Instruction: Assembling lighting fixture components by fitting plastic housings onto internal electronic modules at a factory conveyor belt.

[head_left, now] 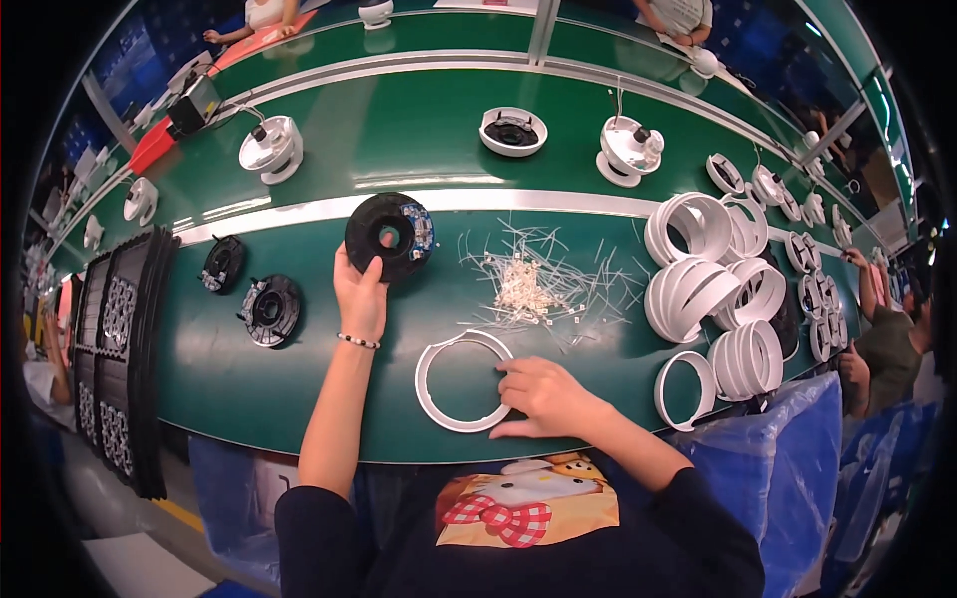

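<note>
In my left hand [363,298] is a black round plastic housing [368,235] with a hole in its middle and a blue circuit board along its right side. My thumb lies over its lower face, and the rest of its grip is partly hidden behind it. Lower on the green table, a white plastic ring [423,393] lies flat. My right hand [544,397] has its fingers curled at the ring's right rim, with the thumb lower beside it. To the left, two more black round housings [270,311] with parts fitted rest on the table.
Beyond the ring is a loose heap of small white connectors with wires [526,289]. Stacked white rings [691,299] stand at the right. Black trays [118,349] are piled at the left edge. White lamp-like units [271,149] sit on the raised green far surface [399,120]. Other people work nearby.
</note>
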### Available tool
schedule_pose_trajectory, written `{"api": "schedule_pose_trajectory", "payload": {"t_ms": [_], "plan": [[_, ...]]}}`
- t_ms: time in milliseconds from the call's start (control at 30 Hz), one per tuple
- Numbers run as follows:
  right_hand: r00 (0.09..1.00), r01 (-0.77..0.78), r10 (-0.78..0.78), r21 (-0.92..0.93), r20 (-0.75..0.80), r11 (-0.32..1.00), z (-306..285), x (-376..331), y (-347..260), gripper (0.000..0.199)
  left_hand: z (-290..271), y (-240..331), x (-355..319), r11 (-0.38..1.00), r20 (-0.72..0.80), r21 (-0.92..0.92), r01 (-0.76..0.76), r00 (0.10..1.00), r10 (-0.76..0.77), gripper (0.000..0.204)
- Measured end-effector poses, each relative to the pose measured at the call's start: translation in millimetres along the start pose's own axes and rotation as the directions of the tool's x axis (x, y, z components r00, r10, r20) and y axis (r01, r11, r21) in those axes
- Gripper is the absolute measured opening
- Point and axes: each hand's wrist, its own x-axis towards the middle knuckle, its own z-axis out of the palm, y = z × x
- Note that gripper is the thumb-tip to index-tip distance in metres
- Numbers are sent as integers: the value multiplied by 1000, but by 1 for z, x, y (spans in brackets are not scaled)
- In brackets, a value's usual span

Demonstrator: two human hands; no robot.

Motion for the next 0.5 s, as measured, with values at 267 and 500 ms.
{"api": "schedule_pose_trajectory", "payload": {"t_ms": [267, 500], "plan": [[859, -483, 503, -171, 96, 859, 20, 40, -36, 111, -18, -20, -16, 987, -42, 120, -111, 992, 117, 47], [861, -353, 365, -100, 355, 930, 5, 50, -32, 118, -2, -15, -22, 994, -122, 100, -41, 991, 53, 47]]}}
